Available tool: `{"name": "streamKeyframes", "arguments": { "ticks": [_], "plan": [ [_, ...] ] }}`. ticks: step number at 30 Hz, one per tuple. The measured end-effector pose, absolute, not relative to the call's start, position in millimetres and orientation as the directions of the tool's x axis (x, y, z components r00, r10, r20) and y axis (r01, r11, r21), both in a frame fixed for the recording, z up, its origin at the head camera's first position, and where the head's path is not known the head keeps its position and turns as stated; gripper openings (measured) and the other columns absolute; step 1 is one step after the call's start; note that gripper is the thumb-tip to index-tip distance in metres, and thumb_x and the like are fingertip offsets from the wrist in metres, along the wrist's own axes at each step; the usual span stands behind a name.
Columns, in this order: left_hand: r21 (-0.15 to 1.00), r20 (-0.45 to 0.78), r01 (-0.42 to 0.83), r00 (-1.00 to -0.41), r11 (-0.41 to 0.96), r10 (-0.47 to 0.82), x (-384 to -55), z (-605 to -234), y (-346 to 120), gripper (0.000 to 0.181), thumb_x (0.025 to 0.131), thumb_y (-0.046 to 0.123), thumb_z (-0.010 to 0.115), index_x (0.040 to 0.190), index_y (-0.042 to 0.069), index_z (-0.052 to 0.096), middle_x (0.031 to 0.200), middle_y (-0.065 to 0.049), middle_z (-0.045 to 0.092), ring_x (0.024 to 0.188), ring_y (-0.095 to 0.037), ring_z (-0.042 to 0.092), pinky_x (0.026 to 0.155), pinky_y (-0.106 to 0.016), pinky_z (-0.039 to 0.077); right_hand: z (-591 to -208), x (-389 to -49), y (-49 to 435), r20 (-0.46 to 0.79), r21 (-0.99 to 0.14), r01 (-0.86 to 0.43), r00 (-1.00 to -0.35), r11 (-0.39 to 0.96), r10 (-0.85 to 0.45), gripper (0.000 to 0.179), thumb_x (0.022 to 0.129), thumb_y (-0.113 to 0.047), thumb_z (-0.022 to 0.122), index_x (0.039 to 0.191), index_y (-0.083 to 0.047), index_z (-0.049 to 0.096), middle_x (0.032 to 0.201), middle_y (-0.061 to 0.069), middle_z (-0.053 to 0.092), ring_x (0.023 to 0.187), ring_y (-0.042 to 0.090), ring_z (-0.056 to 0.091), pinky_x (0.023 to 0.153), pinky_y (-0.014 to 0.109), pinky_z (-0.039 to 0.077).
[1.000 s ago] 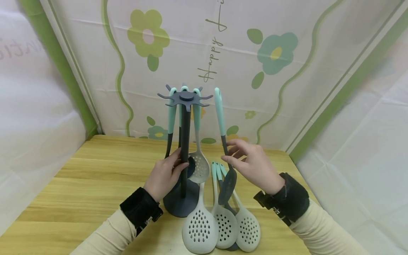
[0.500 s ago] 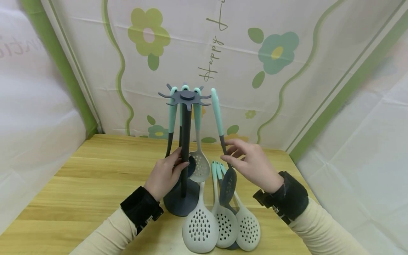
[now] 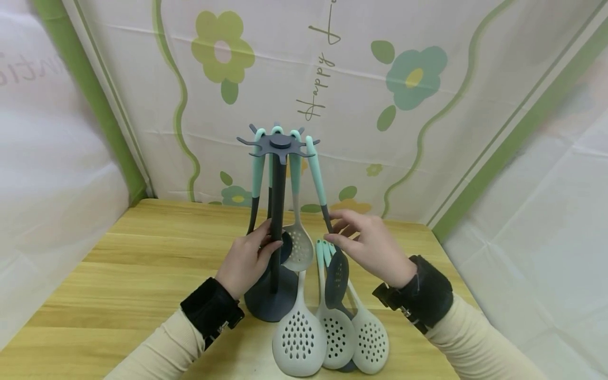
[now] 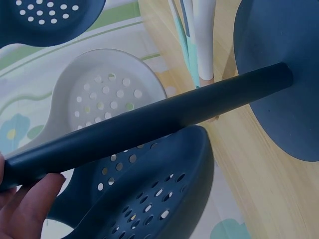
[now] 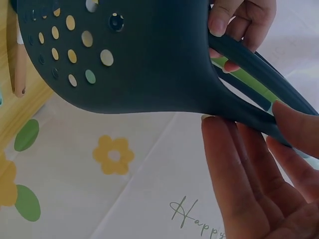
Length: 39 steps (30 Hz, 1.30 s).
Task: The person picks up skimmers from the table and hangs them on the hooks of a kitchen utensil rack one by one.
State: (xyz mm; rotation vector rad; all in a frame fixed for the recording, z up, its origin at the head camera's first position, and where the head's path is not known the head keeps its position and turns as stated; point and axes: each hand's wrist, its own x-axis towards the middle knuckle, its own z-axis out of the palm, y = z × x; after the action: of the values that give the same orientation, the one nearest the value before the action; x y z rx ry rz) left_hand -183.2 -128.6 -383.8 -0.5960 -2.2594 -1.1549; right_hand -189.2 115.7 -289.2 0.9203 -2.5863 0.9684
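Your left hand [image 3: 247,258] was curled firmly round the dark pole of the utensil stand [image 3: 278,192]. Your right hand [image 3: 372,245] was nearly closed, thumb and fingertips pinching the dark neck of a perforated ladle [image 3: 336,278]. The ladle's bowl hung just below that hand; its mint handle [image 3: 315,171] leaned up and to the hand's left, its tip beside the prongs of the star-shaped top [image 3: 280,141]. Whether tip and prong touched could not be told.

The step seemed to be bringing the handle's end to a prong. Done well, it called for a light pinch, small wrist turns to line up the end, and gentle lowering rather than a push. Your left hand needed to hold the pole upright against any knock. A pale skimmer [image 3: 300,250] hung between your hands, so the bowl needed care there. Pale utensils [image 3: 337,338] lay on the counter [image 3: 142,264] below your right hand, best left undisturbed.
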Motion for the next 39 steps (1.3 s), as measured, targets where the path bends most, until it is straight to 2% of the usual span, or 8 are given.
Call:
{"name": "streamKeyframes", "arguments": {
  "ticks": [11,21,29,39],
  "plan": [
    [0.593,0.637,0.598,-0.758,0.539,0.14,-183,-385,-128,0.031,0.095,0.006,0.063,0.123,-0.007,0.062,0.105,-0.02,0.075,0.093,-0.033,0.075,0.074,-0.042,0.063,-296,-192,106,0.429,-0.512,-0.655,-0.755,0.556,-0.495,0.039,0.088,-0.013,0.073,0.123,0.004,0.069,0.105,0.015,0.075,0.085,0.022,0.071,0.073,0.042,0.061],
    [0.592,0.634,0.587,-0.763,0.552,0.131,-182,-384,-127,0.033,0.095,0.007,0.063,0.126,-0.004,0.061,0.106,-0.019,0.074,0.093,-0.032,0.075,0.073,-0.042,0.063,-302,-196,99,0.454,-0.458,-0.67,-0.742,0.585,-0.494,0.036,0.089,-0.015,0.073,0.119,0.003,0.069,0.095,0.012,0.075,0.081,0.02,0.072,0.068,0.037,0.062],
    [0.583,0.623,0.569,-0.771,0.58,0.129,-181,-385,-125,0.034,0.096,0.007,0.061,0.129,-0.004,0.059,0.107,-0.019,0.074,0.093,-0.032,0.074,0.072,-0.043,0.063,-307,-197,92,0.471,-0.418,-0.677,-0.732,0.606,-0.492,0.034,0.087,-0.012,0.074,0.118,0.002,0.068,0.092,0.012,0.074,0.078,0.02,0.072,0.067,0.036,0.063],
    [0.527,0.671,0.586,-0.731,0.616,0.121,-182,-388,-123,0.034,0.096,0.006,0.062,0.127,-0.005,0.058,0.104,-0.019,0.073,0.09,-0.033,0.074,0.07,-0.044,0.063,-313,-201,85,0.495,-0.407,-0.672,-0.732,0.619,-0.468,0.03,0.089,-0.01,0.073,0.116,0.001,0.068,0.092,0.011,0.074,0.079,0.021,0.071,0.067,0.036,0.062]
  ]
}}
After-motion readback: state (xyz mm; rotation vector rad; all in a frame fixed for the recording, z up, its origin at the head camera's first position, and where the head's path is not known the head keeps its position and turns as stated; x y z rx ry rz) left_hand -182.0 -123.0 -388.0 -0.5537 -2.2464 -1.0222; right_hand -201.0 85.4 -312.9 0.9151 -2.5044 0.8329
